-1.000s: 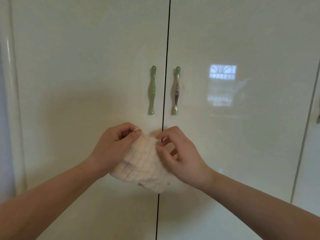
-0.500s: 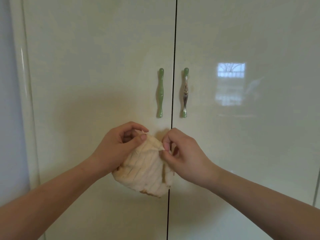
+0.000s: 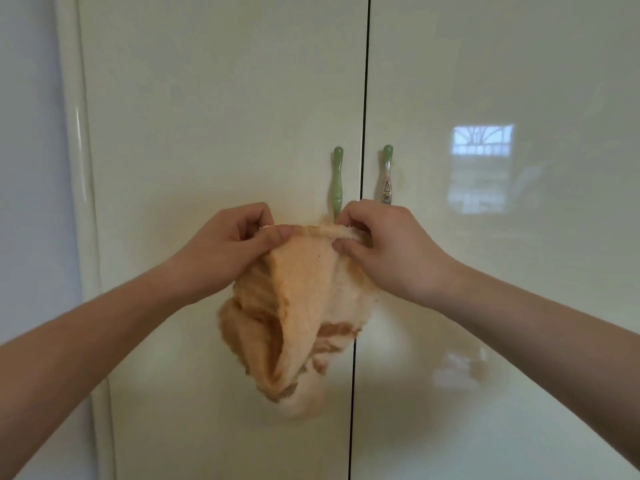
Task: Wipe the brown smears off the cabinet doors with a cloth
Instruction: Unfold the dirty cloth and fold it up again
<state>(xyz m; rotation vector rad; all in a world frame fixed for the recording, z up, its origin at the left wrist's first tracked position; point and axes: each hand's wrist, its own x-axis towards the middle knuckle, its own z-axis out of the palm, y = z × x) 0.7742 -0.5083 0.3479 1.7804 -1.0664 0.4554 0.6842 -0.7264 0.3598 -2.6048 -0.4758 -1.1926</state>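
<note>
A cream cloth (image 3: 298, 306) with orange-brown stained patches hangs unfolded in front of two glossy cream cabinet doors, the left door (image 3: 214, 116) and the right door (image 3: 502, 271). My left hand (image 3: 239, 244) pinches the cloth's top edge at its left end. My right hand (image 3: 384, 244) pinches the same edge at its right end. The cloth droops below both hands, apart from the doors as far as I can tell. A faint brownish ring shows on the right door beside its handle (image 3: 387, 174). The cloth hides the door area behind it.
Two slim green handles flank the dark centre gap (image 3: 362, 133), the left handle (image 3: 337, 181) partly behind my right hand. A rounded cabinet edge post (image 3: 81, 202) and a pale wall (image 3: 31, 168) lie to the left. A window reflection glints on the right door.
The bunched cloth has been opened out and lifted; it now hangs loose from its top edge. Both hands have risen and moved apart along that edge. The view has shifted left.
</note>
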